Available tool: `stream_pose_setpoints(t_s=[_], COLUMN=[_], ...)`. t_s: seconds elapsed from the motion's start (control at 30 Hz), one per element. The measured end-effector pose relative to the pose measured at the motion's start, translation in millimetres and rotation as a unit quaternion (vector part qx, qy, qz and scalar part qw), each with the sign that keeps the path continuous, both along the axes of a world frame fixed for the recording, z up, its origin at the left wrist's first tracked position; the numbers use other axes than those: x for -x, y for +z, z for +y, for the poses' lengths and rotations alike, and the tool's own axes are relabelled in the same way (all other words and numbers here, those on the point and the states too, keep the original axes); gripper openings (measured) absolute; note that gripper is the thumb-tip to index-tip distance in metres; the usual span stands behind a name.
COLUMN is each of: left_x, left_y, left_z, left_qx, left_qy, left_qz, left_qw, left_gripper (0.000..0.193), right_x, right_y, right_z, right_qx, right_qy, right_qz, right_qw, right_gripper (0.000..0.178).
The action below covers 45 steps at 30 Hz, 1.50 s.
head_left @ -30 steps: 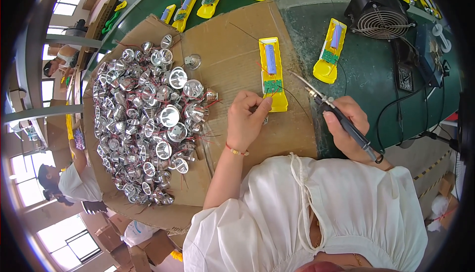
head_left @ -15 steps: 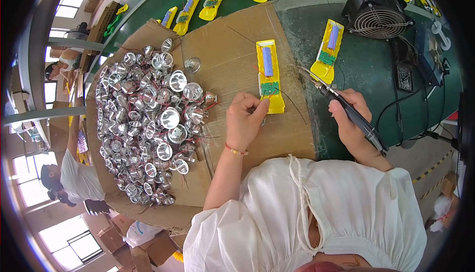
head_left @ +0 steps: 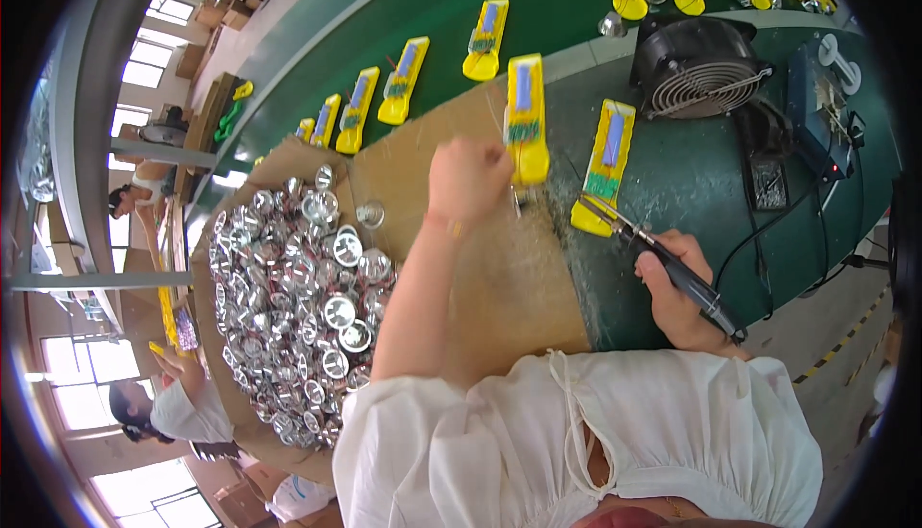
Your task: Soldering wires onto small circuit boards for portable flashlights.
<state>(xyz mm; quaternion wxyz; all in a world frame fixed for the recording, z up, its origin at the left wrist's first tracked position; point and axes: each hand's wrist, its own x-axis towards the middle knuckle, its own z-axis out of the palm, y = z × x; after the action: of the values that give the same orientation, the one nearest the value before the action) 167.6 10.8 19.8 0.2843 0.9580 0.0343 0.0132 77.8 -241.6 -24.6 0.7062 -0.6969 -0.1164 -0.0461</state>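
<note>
The left hand (head_left: pixel 469 180) is blurred and its fingertips are hidden behind curled knuckles, so whether its grip pinches anything cannot be told. Between its one and two o'clock lies a yellow casing (head_left: pixel 526 110), whose lower left edge the knuckles partly cover; a small metallic bit at the casing's six o'clock end is too blurred to name.

The right hand (head_left: pixel 675 312) has its grip wrapped around a soldering iron (head_left: pixel 693 285). The iron points to ten o'clock, its tip overlapping the lower end of a second casing (head_left: pixel 612 144); whether they touch is unclear. The left forearm and sleeve hide the four o'clock side of the reflector pile (head_left: pixel 307 307), and the view's dark rim crops the far casings at one o'clock.

The cardboard (head_left: pixel 499 278) ends along a slanting edge between the two casings. Bare green surface (head_left: pixel 687 178) separates the second casing from the black fan (head_left: pixel 699 72) toward its one o'clock.
</note>
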Motion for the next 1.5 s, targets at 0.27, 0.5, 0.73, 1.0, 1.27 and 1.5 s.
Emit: stream_pose_setpoints(t_s=[0.27,0.5,0.73,1.0,1.27,1.5], left_x=[-142,-35,134,181,181,179], left_y=[-31,-24,-10,13,-1,-11], left_z=[20,26,-11,55,56,73], left_qx=[-0.122,-0.097,-0.018,-0.265,-0.251,-0.258], left_qy=[0.121,0.049,0.112,0.287,0.256,0.230], left_qz=[-0.162,-0.149,-0.123,-0.215,-0.174,-0.162], left_qw=[0.972,0.983,0.986,0.895,0.917,0.924], left_gripper=[0.047,0.044,0.054,0.030,0.052,0.007], right_x=[3,-1,2,14,19,22], right_y=[1,4,3,8,10,12], right_z=[3,7,9,16,16,17], right_qx=[-0.039,-0.034,-0.045,-0.033,-0.009,0.006], right_qy=[0.000,0.009,0.016,0.021,0.051,0.059], right_qz=[0.101,0.099,0.094,0.057,0.015,0.000], right_qw=[0.994,0.994,0.994,0.998,0.999,0.998], right_gripper=[0.013,0.013,0.012,0.013,0.014,0.012])
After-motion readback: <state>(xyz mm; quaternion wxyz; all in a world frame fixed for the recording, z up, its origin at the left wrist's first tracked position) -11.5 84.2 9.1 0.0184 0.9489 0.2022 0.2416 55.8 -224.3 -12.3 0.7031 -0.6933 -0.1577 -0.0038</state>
